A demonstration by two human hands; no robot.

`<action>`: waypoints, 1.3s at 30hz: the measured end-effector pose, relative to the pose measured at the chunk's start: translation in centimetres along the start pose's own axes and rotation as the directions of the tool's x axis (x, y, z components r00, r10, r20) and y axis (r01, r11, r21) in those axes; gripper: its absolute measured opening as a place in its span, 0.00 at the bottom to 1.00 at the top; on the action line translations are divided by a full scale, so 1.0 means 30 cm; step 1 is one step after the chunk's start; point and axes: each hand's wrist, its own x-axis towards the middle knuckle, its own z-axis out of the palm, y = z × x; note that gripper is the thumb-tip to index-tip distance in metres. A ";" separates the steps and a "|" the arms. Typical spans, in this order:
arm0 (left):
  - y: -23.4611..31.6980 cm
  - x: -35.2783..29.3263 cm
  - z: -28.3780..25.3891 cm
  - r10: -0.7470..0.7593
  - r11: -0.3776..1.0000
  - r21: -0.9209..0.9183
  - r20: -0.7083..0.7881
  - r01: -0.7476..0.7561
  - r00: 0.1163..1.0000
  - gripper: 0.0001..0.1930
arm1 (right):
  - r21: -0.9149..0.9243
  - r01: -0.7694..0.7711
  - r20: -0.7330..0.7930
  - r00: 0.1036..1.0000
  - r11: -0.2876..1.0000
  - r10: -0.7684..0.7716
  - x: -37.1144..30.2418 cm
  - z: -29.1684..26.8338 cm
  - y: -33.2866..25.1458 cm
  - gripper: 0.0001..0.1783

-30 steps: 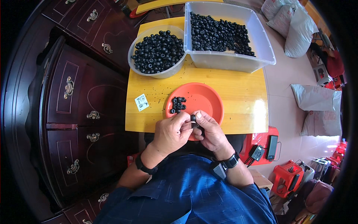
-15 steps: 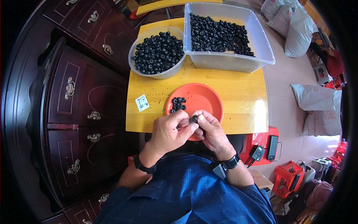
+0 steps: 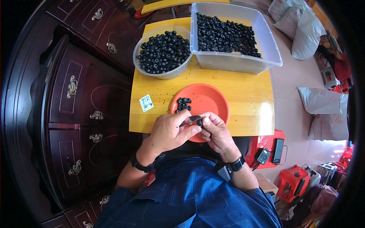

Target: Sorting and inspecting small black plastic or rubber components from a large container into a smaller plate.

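Plainly, the held piece (image 3: pixel 200 122) is black, rounded.

I've got a yellow table (image 3: pixel 249 93) on my feed: round tub (image 3: pixel 164 75) and big clear bin (image 3: pixel 232 63) toward the back, orange bowl (image 3: pixel 210 99) up front, white card (image 3: pixel 146 103) left of that, dark crumbs (image 3: pixel 165 94) scattered around.

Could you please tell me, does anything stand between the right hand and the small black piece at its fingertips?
Nothing visible does: the right hand touches the black piece directly. The left hand is close on its other side, by the orange bowl.
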 end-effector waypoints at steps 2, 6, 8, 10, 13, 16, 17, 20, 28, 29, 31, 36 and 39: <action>-0.011 -0.004 0.017 0.031 0.999 0.017 -0.028 -0.030 0.999 0.18 | 0.004 -0.017 -0.026 1.000 1.000 0.017 0.000 0.024 -0.005 0.10; -0.028 -0.006 0.035 0.076 0.996 0.041 -0.057 -0.074 0.995 0.20 | 0.021 0.004 0.018 1.000 1.000 -0.004 0.001 0.013 0.004 0.08; -0.027 -0.005 0.039 0.074 0.996 0.045 -0.060 -0.071 0.995 0.21 | 0.003 0.001 0.002 1.000 1.000 -0.001 0.001 0.014 0.003 0.08; -0.025 -0.003 0.039 0.072 0.996 0.053 -0.066 -0.069 0.995 0.21 | 0.004 0.004 0.012 1.000 1.000 -0.004 0.000 0.011 0.004 0.08; -0.024 -0.003 0.039 0.085 0.995 0.050 -0.082 -0.081 0.993 0.21 | 0.012 0.008 0.021 1.000 1.000 -0.008 0.002 0.011 0.005 0.07; -0.021 -0.006 0.042 0.048 0.997 0.069 -0.060 -0.044 0.997 0.23 | 0.033 0.011 0.019 1.000 0.999 -0.012 0.000 0.013 0.009 0.07; -0.023 -0.007 0.046 0.060 0.995 0.089 -0.074 -0.054 0.995 0.22 | 0.047 0.015 0.014 1.000 0.999 -0.015 0.000 0.014 0.010 0.07; -0.022 -0.008 0.051 0.077 0.991 0.112 -0.089 -0.067 0.993 0.22 | 0.062 0.022 0.017 1.000 0.998 -0.024 -0.002 0.019 0.008 0.06; -0.018 -0.005 0.055 0.105 0.989 0.114 -0.131 -0.091 0.986 0.22 | 0.079 0.002 0.012 1.000 0.997 -0.002 0.001 0.023 0.007 0.05; -0.011 -0.003 0.051 0.111 0.988 0.119 -0.136 -0.095 0.985 0.22 | 0.080 -0.004 -0.003 1.000 0.997 0.005 0.001 0.026 0.007 0.05; -0.006 -0.001 0.045 0.116 0.987 0.126 -0.142 -0.098 0.983 0.22 | 0.091 -0.008 -0.008 1.000 0.996 0.008 -0.002 0.032 0.005 0.05; -0.011 -0.003 0.048 0.119 0.981 0.165 -0.121 -0.098 0.985 0.22 | 0.105 -0.007 0.006 1.000 0.994 0.006 0.000 0.029 0.006 0.04; -0.022 -0.004 0.055 0.122 0.977 0.188 -0.112 -0.099 0.986 0.23 | 0.084 0.004 -0.002 1.000 0.996 -0.003 0.000 0.027 0.009 0.04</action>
